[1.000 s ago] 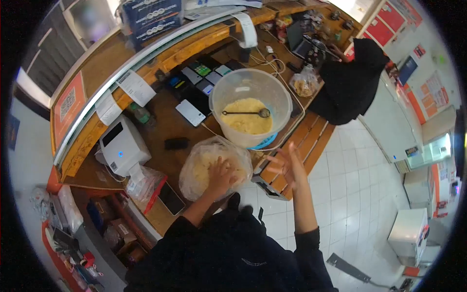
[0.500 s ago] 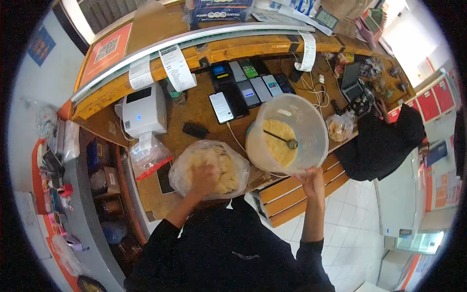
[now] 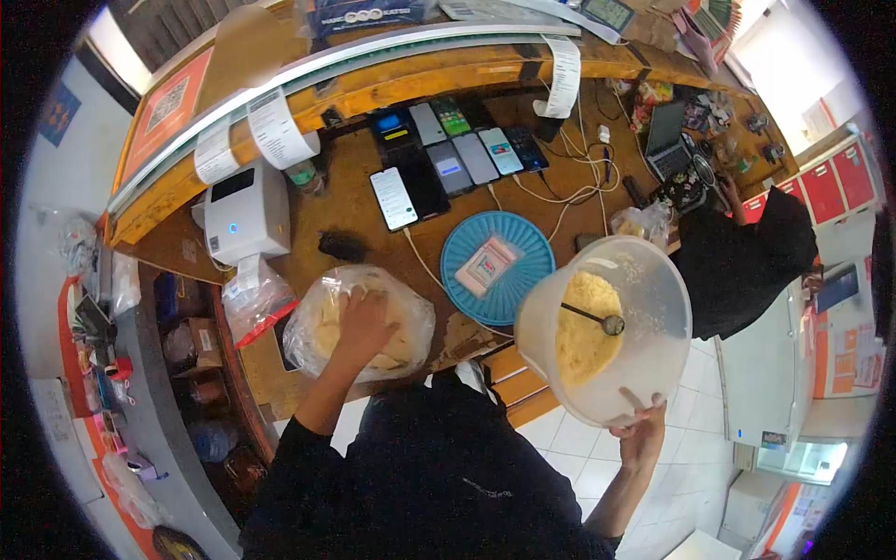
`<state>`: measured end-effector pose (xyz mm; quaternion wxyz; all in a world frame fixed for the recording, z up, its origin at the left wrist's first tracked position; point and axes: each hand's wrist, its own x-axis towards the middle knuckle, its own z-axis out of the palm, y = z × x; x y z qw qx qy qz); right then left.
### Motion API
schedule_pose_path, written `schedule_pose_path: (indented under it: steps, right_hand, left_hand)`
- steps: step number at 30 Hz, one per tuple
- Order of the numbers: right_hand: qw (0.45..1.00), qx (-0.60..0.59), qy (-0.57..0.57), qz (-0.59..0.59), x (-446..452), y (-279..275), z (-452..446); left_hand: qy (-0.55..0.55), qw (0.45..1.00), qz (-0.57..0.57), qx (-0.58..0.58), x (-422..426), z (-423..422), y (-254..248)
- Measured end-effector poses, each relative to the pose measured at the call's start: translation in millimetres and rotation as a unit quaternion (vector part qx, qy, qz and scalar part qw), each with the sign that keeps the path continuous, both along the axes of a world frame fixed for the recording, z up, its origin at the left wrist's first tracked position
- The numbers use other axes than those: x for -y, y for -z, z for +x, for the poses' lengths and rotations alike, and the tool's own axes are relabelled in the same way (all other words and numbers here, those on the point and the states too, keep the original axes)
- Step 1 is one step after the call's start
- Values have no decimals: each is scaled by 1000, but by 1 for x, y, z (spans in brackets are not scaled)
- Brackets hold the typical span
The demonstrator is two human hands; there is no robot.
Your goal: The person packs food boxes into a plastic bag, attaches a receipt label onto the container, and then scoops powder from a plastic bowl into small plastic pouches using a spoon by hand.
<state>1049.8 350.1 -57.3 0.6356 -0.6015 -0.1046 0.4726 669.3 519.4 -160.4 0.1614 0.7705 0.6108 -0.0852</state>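
My left hand rests with fingers spread on pale pieces inside a clear plastic bag on the desk. My right hand grips the near rim of a translucent plastic bucket, which is tilted toward me past the desk's front edge. Pale yellow crumbs lie in the bucket, with a dark-handled ladle on them. Between bag and bucket sits a round blue lid bearing a small pink-and-white packet.
Several phones with cables lie behind the lid. A white label printer stands at left, near a red-edged plastic bag. A person in black works beside a laptop at right. A wooden bench is below the desk.
My right hand has drawn the bucket rightward and toward me, uncovering the blue lid and its packet. My left hand stays at the bag, its fingers now more visibly spread. The camera view has shifted.
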Motion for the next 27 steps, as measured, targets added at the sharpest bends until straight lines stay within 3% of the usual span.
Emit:
schedule_pose_path:
  steps: [2,4,6,7,9,10,13,15,17,23,27]
  right_hand:
    - [999,-14,34,-10,15,-2,6]
    - [998,-28,48,7,33,8,13]
    - [994,-29,100,-15,43,7,11]
    - [994,-28,109,-15,50,11,13]
    - [991,-36,127,27,66,27,17]
    - [990,-33,135,29,72,30,18]
    - [986,-43,158,31,89,41,19]
    - [984,-38,172,26,96,42,18]
    - [983,-36,181,18,101,43,17]
    - [982,-24,185,-30,100,52,27]
    - [984,-34,176,0,92,58,34]
  left_hand:
    - [-3,999,23,29,-18,25,-1]
    - [-13,975,-50,217,-33,54,14]
    - [5,950,46,308,-41,90,72]
    - [13,949,44,311,-42,108,79]
    - [159,939,186,242,-46,137,87]
    - [166,936,186,247,-49,145,92]
    - [121,937,247,214,-58,160,114]
    - [-63,923,303,228,-72,147,134]
    - [-208,937,149,238,-90,129,143]
    - [-183,949,-48,253,-126,99,176]
    - [-230,911,17,341,-132,103,196]
